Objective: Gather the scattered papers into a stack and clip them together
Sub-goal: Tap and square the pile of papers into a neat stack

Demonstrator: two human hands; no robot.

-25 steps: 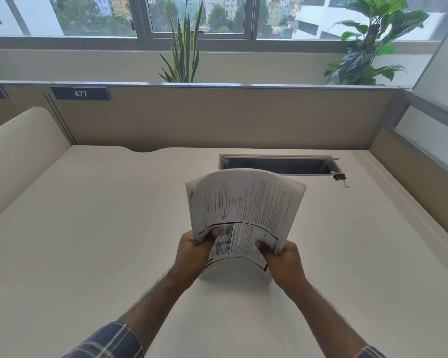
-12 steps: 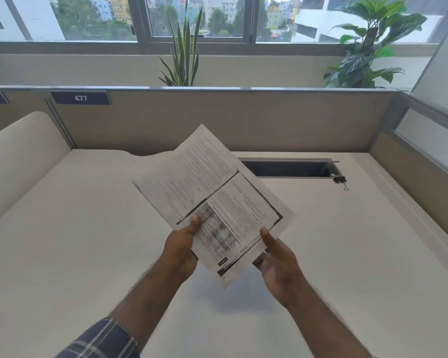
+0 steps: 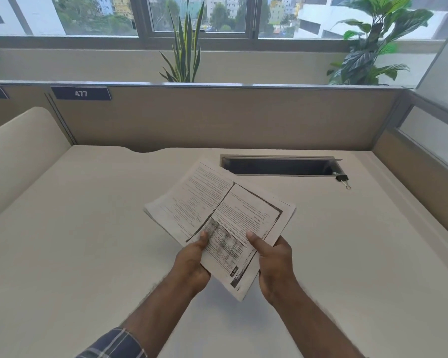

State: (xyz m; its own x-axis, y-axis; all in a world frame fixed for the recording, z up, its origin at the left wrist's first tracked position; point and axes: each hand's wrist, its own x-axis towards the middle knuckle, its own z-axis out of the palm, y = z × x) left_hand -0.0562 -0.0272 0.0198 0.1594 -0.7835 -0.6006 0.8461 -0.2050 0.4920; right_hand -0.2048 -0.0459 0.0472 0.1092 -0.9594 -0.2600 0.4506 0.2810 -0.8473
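A stack of printed papers [image 3: 217, 210] is held above the middle of the cream desk [image 3: 88, 241], turned diagonally with one corner pointing toward me. My left hand [image 3: 192, 262] grips its lower left edge, thumb on top. My right hand [image 3: 273, 264] grips the lower right edge, thumb on the top sheet. The sheets look roughly aligned, with edges slightly fanned at the left. A black binder clip [image 3: 343, 179] lies on the desk at the back right, beside the cable slot, well away from both hands.
A dark rectangular cable slot [image 3: 279, 166] is cut into the desk at the back. Beige partition walls [image 3: 217, 117] close the back and right; a cream curved divider [image 3: 18, 148] stands at the left. Plants and a window lie beyond.
The papers went from upright and bowed to a flat diagonal stack, then lowered closer to the desk. My right hand, briefly loose, now grips the stack's edge again.
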